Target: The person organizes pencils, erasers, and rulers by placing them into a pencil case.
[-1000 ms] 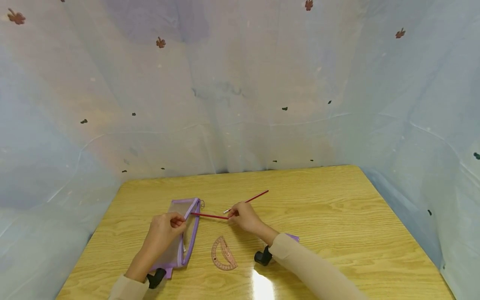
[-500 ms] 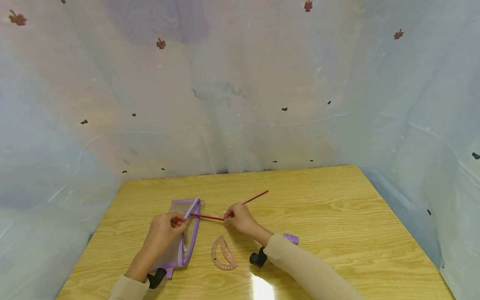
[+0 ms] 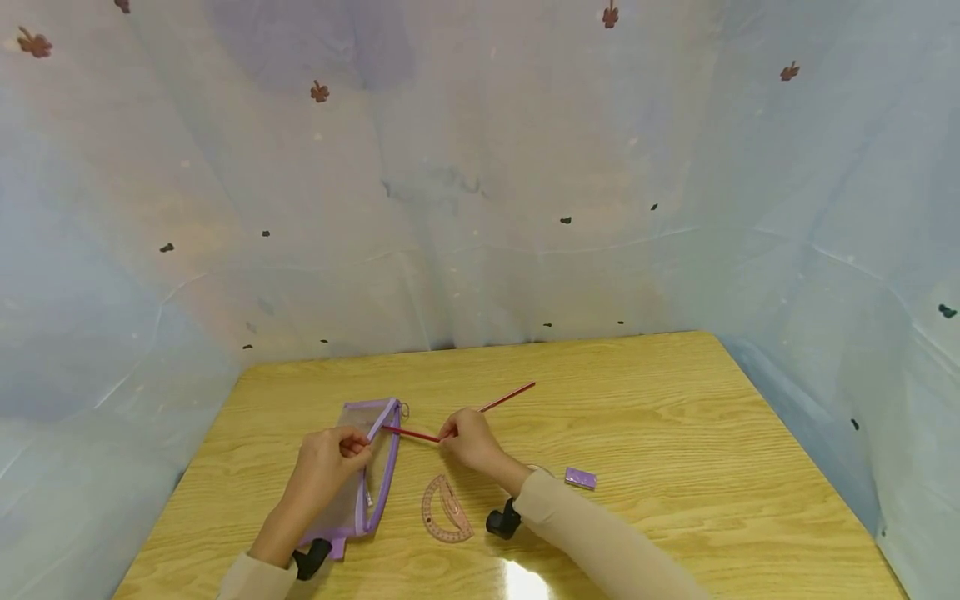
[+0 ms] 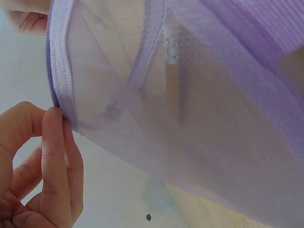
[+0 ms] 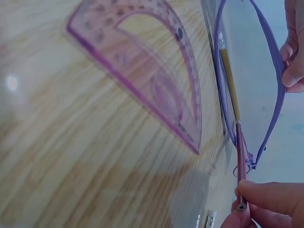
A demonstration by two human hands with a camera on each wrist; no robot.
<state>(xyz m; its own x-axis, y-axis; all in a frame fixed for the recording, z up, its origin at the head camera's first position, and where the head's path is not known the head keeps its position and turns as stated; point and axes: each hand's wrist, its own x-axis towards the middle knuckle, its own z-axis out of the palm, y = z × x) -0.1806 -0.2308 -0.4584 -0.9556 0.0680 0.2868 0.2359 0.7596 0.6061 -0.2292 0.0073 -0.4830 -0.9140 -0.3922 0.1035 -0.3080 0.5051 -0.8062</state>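
from over here i make out plain, long beige sleeves (image 3: 603, 537) and a stubby black camera (image 3: 503, 521) beside each cuff (image 3: 534, 495).

My right hand (image 5: 268, 204) pinches a red pencil (image 5: 242, 161) near its blunt end, thumb on top. The pencil points away from my fingertips to the gaping mouth of a purple-edged pouch (image 5: 275, 47). Farther ahead, my left hand (image 5: 295, 61) grips the pouch's edge. Within the mouth, beyond the red pencil, lies a yellow pencil (image 5: 231, 80), pale end away from me. Left of my hand, a pink see-through protractor (image 5: 137, 76) lies on the wood-grain table (image 5: 71, 166).
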